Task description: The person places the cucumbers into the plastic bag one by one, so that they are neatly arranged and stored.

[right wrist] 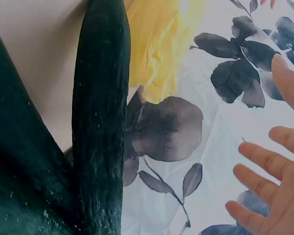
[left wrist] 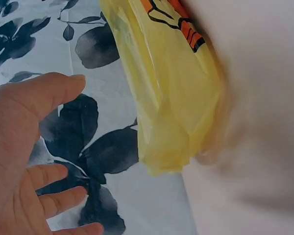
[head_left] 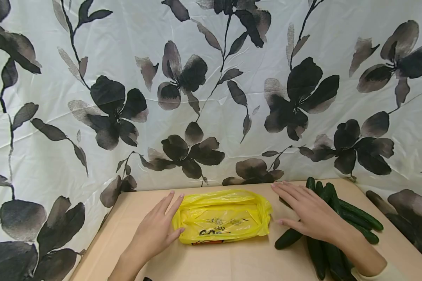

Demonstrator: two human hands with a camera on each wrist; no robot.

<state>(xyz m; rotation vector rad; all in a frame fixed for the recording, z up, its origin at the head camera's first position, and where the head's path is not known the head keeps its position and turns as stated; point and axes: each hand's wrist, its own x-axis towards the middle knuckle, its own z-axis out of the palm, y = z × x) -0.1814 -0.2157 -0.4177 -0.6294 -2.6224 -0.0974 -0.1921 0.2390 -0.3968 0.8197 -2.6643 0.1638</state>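
Note:
A yellow plastic bag [head_left: 221, 216] with black and red print lies on the table, its top folded over into a long flat bundle. My left hand [head_left: 158, 226] is at the bag's left end with fingers spread; in the left wrist view, a gap shows between that hand [left wrist: 29, 161] and the bag [left wrist: 176, 93]. Over a pile of dark green cucumbers [head_left: 332, 249] on the right, my right hand [head_left: 309, 212] hovers with its fingers extended. Seen from the right wrist, the hand [right wrist: 279, 171] holds nothing, and a large cucumber [right wrist: 100, 117] stands out close up.
The tan tabletop [head_left: 239, 261] runs back to a white cloth [head_left: 246, 156] with dark flower prints, which hangs behind it. A small black object [head_left: 147, 279] shows at the bottom edge, too cut off to identify.

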